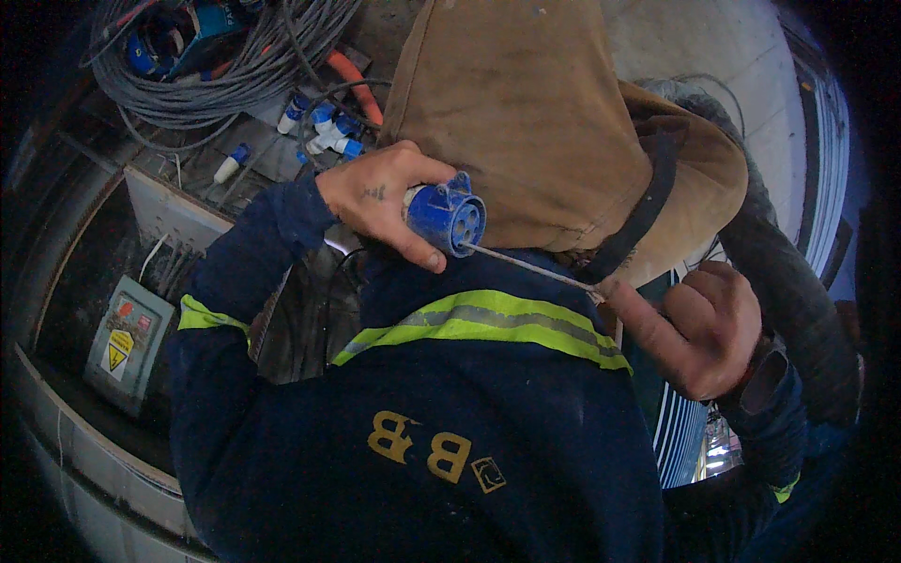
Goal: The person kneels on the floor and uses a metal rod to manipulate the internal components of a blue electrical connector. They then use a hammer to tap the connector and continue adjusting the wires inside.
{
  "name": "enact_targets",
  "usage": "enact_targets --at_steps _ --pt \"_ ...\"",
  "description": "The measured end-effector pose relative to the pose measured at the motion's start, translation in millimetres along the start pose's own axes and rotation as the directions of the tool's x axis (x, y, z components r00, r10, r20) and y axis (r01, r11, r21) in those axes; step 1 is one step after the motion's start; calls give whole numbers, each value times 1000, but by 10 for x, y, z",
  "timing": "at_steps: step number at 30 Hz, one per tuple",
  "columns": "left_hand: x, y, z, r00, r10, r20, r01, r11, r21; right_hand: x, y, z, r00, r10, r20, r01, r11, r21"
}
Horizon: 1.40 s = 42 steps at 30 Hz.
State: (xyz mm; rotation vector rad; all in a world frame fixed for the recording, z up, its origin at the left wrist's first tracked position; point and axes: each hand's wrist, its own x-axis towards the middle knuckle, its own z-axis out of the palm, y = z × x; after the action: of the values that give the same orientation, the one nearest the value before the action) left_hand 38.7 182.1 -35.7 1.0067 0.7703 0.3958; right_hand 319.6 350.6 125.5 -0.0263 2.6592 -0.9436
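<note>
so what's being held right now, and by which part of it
The left grip holds the blue connector by its rear body; the right grip has a thin pale rod or cord by its outer end.

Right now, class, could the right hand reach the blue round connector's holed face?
Probably yes: the left hand holds the blue round connector facing roughly toward the right hand, with only a thin rod or cord visibly between.

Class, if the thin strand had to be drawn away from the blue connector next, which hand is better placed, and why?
Probably the right hand: it is at the far end of the thin strand, while the left hand is occupied gripping the blue connector.
</note>
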Motion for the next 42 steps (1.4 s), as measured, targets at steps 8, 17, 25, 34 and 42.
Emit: enact_targets --at_steps 8,17,25,34,42 --pt "-45 114 -31 990 -116 76 127 978 -167 99 3 -119 986 -119 -115 89 967 -237" --pt "-203 213 370 921 5 -390 38 994 103 105 -86 -35 950 -39 -311 -80 929 -361" --pt "-182 200 593 860 281 -426 -146 935 322 69 -29 68 947 -129 -293 18 936 -352" --pt "-117 232 649 858 239 -454 -101 946 307 100 88 133 920 -252 -299 122 912 -392" --pt "-148 111 705 806 307 -506 -119 922 369 -148 -89 117 860 98 -500 -240 944 -228"
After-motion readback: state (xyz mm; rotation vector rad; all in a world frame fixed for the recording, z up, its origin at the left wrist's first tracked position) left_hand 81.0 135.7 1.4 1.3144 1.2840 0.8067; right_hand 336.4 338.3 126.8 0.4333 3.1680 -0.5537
